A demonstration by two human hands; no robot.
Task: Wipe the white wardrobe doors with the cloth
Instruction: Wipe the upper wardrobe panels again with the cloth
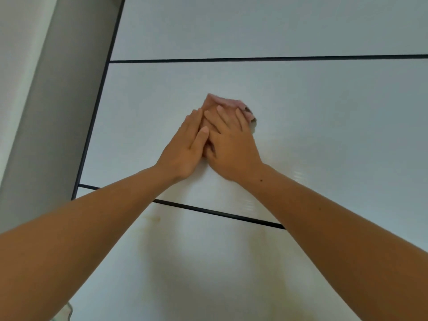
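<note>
The white wardrobe door (324, 117) fills most of the view, split into panels by thin black lines. A small pink cloth (228, 102) lies flat against the middle panel. My right hand (231, 144) presses on the cloth with its fingers spread over it. My left hand (185, 149) lies beside it, fingers partly tucked under the right hand's fingers and resting on the cloth's left side. Most of the cloth is hidden under both hands; only its upper and right edges show.
A grey wall or frame strip (60, 100) runs along the left of the wardrobe. Faint yellowish stains (155, 218) mark the lower panel. A black seam (215, 213) crosses below my wrists, another one (266, 58) above the cloth.
</note>
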